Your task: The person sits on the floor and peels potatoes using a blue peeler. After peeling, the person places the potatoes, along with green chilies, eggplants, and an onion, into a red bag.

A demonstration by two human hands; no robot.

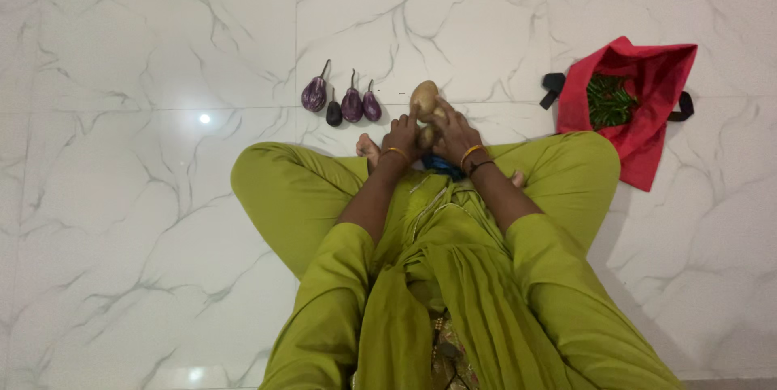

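I sit cross-legged on a white marble floor in green clothes. My left hand (402, 133) and my right hand (453, 129) are together in front of my crossed legs. Both touch pale brown potatoes: one potato (423, 97) rests on the floor at my fingertips, and a second potato (426, 137) sits between my palms. A blue thing (442, 166) lies under my wrists, mostly hidden. Several small purple eggplants (341, 102) with stems lie in a row on the floor, just left of the potato.
A red cloth bag (647, 107) with black handles lies open on the floor at the right, with green chillies (609, 101) showing inside. My bare toes (367, 147) poke out beside my left hand. White marble tiles surround me.
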